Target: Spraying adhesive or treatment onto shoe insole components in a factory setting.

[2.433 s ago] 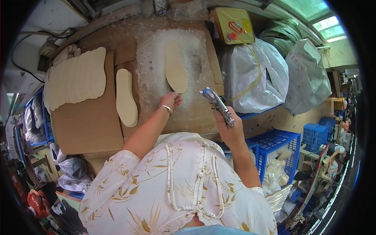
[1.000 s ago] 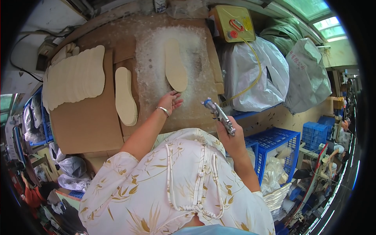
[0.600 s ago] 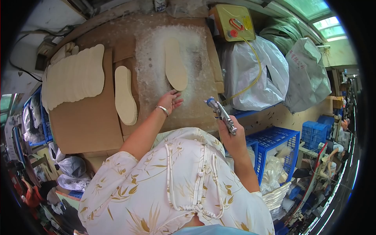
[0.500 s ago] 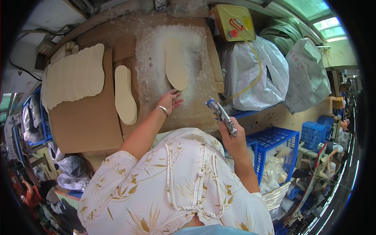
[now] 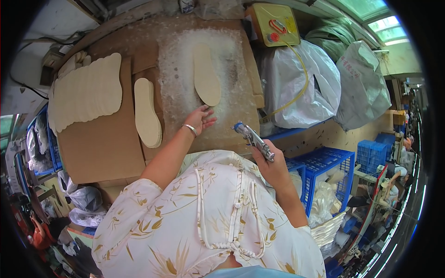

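Note:
A single cream insole (image 5: 206, 76) lies lengthwise on a patch of the work surface crusted with white residue. My left hand (image 5: 200, 120), with a silver bangle at its wrist, is at the near end of that insole. Its fingers are apart, and the fingertips are at or just under the edge; whether they touch it I cannot tell. To the right, my right hand (image 5: 272, 162) grips a metal spray gun (image 5: 256, 141) with a blue part at its front, its nozzle pointing up and left. A small stack of insoles (image 5: 148, 112) stands left of my left hand.
Many overlapping insoles (image 5: 88, 90) are spread on a cardboard sheet (image 5: 99, 150) at the left. A yellow-green can (image 5: 272, 25) with a yellow hose (image 5: 303, 88) stands at the back right, by white plastic sacks (image 5: 296, 88). Blue crates (image 5: 327, 162) are below, right of my arm.
My right hand has moved left with the spray gun, bringing the nozzle closer to the insole. My left hand stays at the insole's near end. The whole view has shifted slightly.

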The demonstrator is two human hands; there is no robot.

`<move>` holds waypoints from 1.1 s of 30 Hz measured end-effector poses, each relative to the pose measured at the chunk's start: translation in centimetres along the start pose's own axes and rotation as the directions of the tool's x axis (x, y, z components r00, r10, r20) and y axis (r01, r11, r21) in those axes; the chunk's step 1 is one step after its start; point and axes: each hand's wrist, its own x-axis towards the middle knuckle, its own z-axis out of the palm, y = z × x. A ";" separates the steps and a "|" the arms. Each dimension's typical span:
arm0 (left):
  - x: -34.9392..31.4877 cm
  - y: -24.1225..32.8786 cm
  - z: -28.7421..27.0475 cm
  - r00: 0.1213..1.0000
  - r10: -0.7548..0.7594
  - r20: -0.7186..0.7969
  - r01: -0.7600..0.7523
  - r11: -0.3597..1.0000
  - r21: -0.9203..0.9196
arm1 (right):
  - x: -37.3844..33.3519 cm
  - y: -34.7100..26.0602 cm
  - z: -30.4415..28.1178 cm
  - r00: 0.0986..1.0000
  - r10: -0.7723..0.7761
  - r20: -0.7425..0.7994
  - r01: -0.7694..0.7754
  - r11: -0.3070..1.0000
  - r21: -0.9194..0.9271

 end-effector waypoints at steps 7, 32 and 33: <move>0.3 0.0 -0.5 1.000 -0.021 0.016 0.021 1.000 0.010 | -0.2 0.0 -0.2 0.995 0.075 -0.060 -0.077 0.996 -0.033; 1.3 -0.7 0.2 0.991 0.073 -0.113 -0.085 0.990 -0.112 | 2.5 -0.1 -1.5 1.000 0.019 -0.011 -0.020 0.999 -0.041; 1.6 -0.7 0.4 0.988 0.089 -0.125 -0.105 0.985 -0.134 | 2.5 -0.3 -1.5 1.000 0.015 -0.009 -0.015 0.999 -0.044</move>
